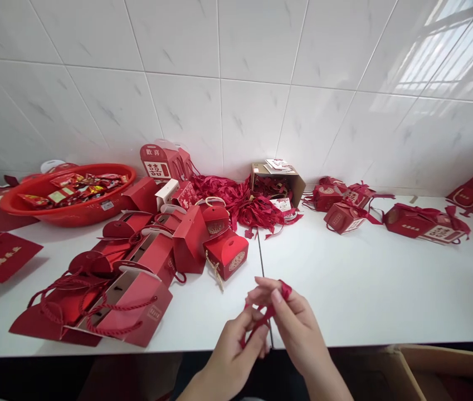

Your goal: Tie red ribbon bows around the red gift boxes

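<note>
Satiny cloth ribbon, glossy table

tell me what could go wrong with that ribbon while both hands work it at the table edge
1. The red ribbon is pinched between the left hand and right hand over the front edge of the table; a slip could drop it into the dark space below.
2. It loops round a right fingertip, so it may twist or knot.
3. The ribbon pile looks tangled; pulling one strand may drag others.

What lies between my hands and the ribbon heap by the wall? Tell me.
Head view: a small red gift box sits before the ribbon heap; between it and the left hand and right hand, holding a red ribbon, bare table.
</note>
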### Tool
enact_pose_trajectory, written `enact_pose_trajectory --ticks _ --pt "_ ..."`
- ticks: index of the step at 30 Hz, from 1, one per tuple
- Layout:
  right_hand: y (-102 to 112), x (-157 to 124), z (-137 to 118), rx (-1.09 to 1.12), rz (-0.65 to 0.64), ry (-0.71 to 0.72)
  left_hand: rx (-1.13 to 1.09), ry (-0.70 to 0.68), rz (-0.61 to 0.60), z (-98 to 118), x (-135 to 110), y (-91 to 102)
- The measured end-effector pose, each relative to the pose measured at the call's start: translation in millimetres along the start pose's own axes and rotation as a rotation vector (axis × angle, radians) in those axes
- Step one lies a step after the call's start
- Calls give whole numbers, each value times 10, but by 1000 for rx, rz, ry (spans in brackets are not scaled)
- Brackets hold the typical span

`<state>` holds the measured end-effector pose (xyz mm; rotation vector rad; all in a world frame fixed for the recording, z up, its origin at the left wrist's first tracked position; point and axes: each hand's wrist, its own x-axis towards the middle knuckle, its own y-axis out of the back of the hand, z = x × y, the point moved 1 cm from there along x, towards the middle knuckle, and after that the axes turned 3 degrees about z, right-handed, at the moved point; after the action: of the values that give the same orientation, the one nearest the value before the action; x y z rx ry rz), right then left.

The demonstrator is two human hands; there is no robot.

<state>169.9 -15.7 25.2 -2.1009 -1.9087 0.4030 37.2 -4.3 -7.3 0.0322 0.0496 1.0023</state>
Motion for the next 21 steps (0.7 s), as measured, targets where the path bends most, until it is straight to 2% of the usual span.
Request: enact_pose_trajectory --ticks 3,7,12,15,17,19,21 --pt "206 143 -58 20 135 -67 -137 147 14 -86 -5 -14" --pt "525 327 -82 7 225 -148 -174 207 25 -100 -31 113" --pt "803 475 -24 81 367 -121 55 162 75 -60 -92 305" --pt "933 523 -17 142 499 -64 242 88 46 -40 -152 403" --pt "989 526 -47 172 568 0 353 -37 37 -26 -141 474" --pt "1012 500 -106 178 607 84 492 -209 165 -13 -43 569" --pt "1000 452 -189 157 616 183 698 -359 434 -2 142 690"
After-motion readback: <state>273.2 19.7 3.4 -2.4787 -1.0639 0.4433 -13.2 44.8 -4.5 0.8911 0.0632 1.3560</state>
